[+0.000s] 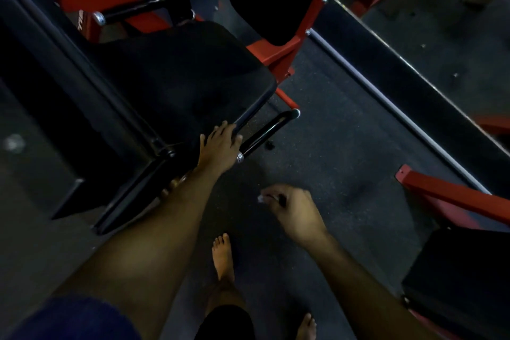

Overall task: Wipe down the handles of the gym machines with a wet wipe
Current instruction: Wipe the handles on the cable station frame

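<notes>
A black padded seat (176,77) of a red-framed gym machine fills the upper left. Beside its near corner a black handle bar (265,132) with chrome ends sticks out over the floor. My left hand (220,146) lies with straight fingers on the seat's corner, right next to the bar's near chrome end. My right hand (292,207) hovers lower, over the floor, with fingers curled around a small white wet wipe (260,198); only a bit of it peeks out. A second black handle (129,9) shows at the upper left.
Red frame posts (317,8) rise behind the seat. A black step with a pale edge (386,107) runs diagonally on the right. A red bar (452,196) and another black pad (463,279) stand at the lower right. My bare feet (223,257) are on dark rubber flooring.
</notes>
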A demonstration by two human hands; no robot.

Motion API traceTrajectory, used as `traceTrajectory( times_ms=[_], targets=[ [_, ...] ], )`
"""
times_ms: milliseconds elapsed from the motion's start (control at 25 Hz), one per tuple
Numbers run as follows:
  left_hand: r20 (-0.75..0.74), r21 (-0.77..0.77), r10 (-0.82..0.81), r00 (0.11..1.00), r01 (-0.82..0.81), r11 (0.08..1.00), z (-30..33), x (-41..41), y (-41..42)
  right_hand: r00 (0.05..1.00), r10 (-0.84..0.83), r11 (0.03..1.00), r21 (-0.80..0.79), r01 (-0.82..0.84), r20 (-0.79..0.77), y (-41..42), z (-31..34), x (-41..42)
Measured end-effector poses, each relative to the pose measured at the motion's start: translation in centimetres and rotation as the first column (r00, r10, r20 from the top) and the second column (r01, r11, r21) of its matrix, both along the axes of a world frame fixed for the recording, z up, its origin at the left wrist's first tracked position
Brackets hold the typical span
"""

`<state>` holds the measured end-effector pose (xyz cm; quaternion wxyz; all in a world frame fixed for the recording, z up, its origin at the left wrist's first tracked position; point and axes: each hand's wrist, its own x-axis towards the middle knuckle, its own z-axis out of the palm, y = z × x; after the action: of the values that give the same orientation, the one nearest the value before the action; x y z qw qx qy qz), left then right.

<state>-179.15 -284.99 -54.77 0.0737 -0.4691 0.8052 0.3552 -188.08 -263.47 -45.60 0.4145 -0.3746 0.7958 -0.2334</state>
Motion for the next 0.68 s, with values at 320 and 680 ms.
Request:
traceTrajectory(
  times_ms=[320,680],
  targets=[
    [-0.224,0.239,0.063,0.973,-0.008,0.971,12.7,1.7,8.1,0.979,-0.188,0.973,-0.147,0.175,-0.080,6.8,13.4,-0.3],
    [-0.500,0.140,-0.083,0.862,0.175,0.975,25.1,-1.0,19.3,0.950,-0.256,0.913,-0.368,0.176,-0.180,17.7,24.3,1.8]
  ],
)
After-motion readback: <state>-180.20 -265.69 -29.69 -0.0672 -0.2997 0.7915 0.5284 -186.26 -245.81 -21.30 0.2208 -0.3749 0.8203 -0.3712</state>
